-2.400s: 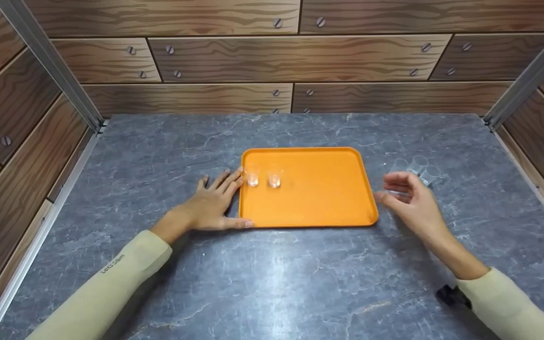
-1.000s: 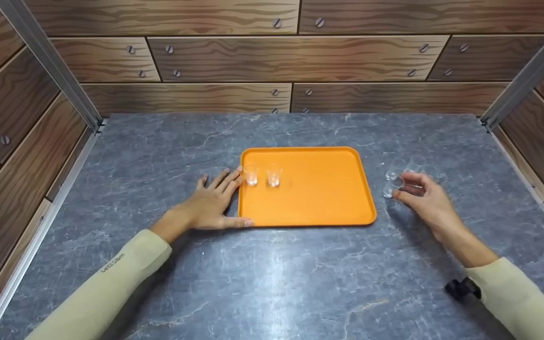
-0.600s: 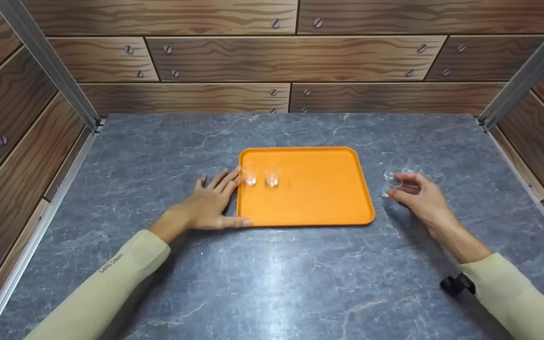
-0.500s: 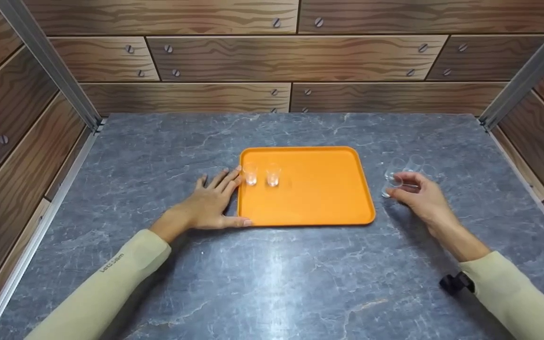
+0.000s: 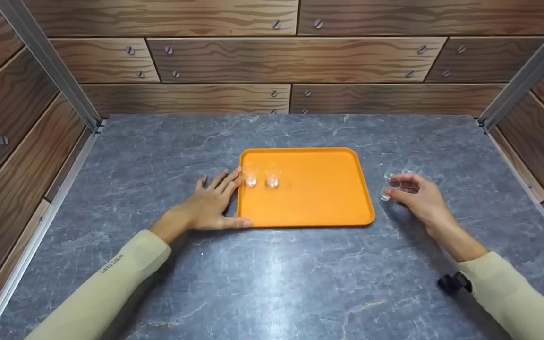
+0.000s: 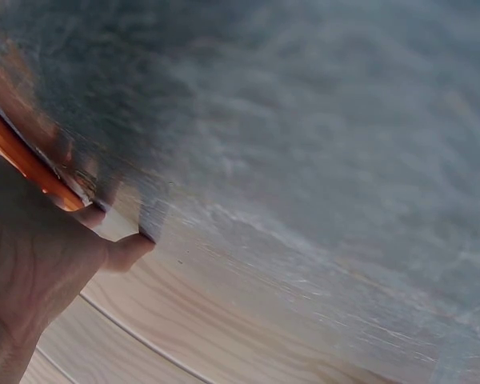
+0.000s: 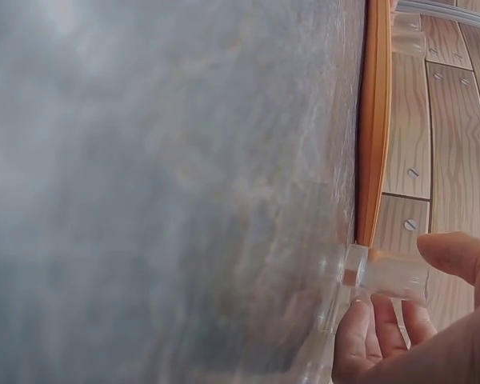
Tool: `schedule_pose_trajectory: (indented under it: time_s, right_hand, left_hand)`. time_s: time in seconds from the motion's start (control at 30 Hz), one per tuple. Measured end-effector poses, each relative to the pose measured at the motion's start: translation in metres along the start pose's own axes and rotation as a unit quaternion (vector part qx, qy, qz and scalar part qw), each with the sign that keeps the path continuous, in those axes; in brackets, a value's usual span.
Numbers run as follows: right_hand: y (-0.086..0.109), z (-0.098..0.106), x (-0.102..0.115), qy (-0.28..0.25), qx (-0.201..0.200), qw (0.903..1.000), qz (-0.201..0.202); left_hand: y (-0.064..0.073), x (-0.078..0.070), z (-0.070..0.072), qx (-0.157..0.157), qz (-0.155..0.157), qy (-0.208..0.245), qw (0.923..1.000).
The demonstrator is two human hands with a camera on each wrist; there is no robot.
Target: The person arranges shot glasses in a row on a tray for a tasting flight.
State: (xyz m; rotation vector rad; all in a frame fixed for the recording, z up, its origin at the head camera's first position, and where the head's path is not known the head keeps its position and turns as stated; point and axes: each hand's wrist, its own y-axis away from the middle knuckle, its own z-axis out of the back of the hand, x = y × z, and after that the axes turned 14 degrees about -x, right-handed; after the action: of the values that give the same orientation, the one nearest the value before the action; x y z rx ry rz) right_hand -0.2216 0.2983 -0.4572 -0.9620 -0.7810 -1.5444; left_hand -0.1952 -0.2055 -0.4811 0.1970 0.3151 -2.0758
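My right hand [image 5: 416,198] pinches a small clear shot glass [image 7: 394,276] between thumb and fingertips, just right of the orange tray [image 5: 324,189]. In the head view it looks roughly upright; whether its base touches the table cannot be told. Behind that hand stand more clear shot glasses [image 5: 413,164], partly hidden by the fingers. Two shot glasses [image 5: 272,177] stand side by side on the tray's left part. My left hand [image 5: 210,203] rests with fingers spread along the tray's left rim, thumb at the near left corner. The left wrist view shows this left hand [image 6: 40,248] against the rim.
The grey marbled tabletop [image 5: 196,283] surrounds the tray. Wood-patterned panels [image 5: 272,59] close off the back and both sides, with metal posts [image 5: 57,66] at the rear corners. A black device [image 5: 454,283] is strapped at the right sleeve.
My right hand has moved from close to the tray's right rim back toward the glasses, and now visibly grips one. Lately it shifts slightly leftward. The left hand and tray stay put.
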Motion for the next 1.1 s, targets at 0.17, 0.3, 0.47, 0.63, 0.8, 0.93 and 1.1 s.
schedule_pose_trajectory:
  time_s: [0.17,0.3,0.47,0.63,0.8,0.93,1.1]
  right_hand:
    - [0.001,-0.003,0.001,-0.042,-0.008,0.9991,-0.005]
    - [0.002,-0.008,0.004,-0.066,-0.016,0.9977,-0.005]
    - [0.002,-0.014,0.009,-0.080,-0.032,0.9962,0.010]
    - [0.004,-0.022,0.015,-0.120,-0.045,0.9915,0.022]
    - [0.005,-0.028,0.018,-0.145,-0.053,0.9875,0.032]
    - [0.007,-0.031,0.020,-0.148,-0.049,0.9873,0.032]
    - [0.008,-0.038,0.026,-0.147,-0.042,0.9875,0.036]
  left_hand:
    - [0.001,0.001,-0.002,-0.004,-0.001,-0.006,1.0000]
    - [0.002,0.002,-0.001,-0.002,0.003,-0.004,1.0000]
    - [0.002,0.000,0.001,0.001,0.006,0.005,1.0000]
    - [0.001,0.001,0.000,0.007,0.013,0.003,0.9999]
    - [0.001,0.002,-0.002,0.004,0.010,0.004,0.9999]
    - [0.000,0.001,-0.003,0.001,0.004,0.001,1.0000]
    - [-0.001,0.001,-0.003,0.004,0.007,-0.003,1.0000]
